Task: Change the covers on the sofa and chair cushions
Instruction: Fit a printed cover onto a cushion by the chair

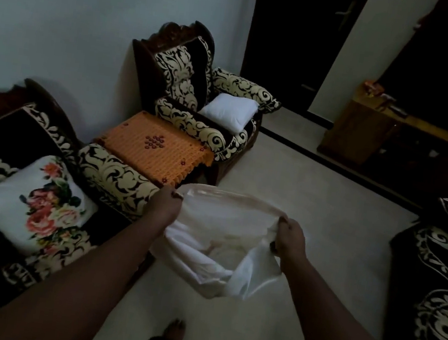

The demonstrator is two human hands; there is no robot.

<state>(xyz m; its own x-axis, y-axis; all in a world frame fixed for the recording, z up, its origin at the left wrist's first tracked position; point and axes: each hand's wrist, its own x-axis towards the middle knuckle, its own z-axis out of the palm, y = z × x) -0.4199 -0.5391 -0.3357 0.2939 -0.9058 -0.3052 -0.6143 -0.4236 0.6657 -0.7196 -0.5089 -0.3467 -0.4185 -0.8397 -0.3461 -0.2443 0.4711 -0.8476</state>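
- Your left hand [165,203] pinches one edge of the white cover [221,244], fingers curled tight on the cloth.
- Your right hand [292,237] grips the opposite edge, fingers clamped on a bunched fold.
- Between your two hands the cover's mouth is stretched wide; the rest of it sags below your wrists, clear of the floor [314,197].
- The cover hangs in the air just right of the sofa [15,169], near its patterned armrest.
- On the sofa seat lies a floral cushion [37,201], white with pink and red flowers, tilted toward the backrest.
- Beyond the sofa's armrest stands a small table under an orange cloth [152,148], touching or nearly touching that armrest; you cannot tell which in this dim light.
- Past the table, farther from the sofa, stands the chair [196,91] with a plain white cushion [229,111] on its seat, leaning against the far armrest.
- Across the floor from the sofa, at the right edge, a second dark patterned seat [436,286] is partly in view.
- One bare foot [174,328] shows on the floor below the cover, right of the sofa's front.
- Well away from the sofa, a wooden cabinet [363,131] stands by the far wall.
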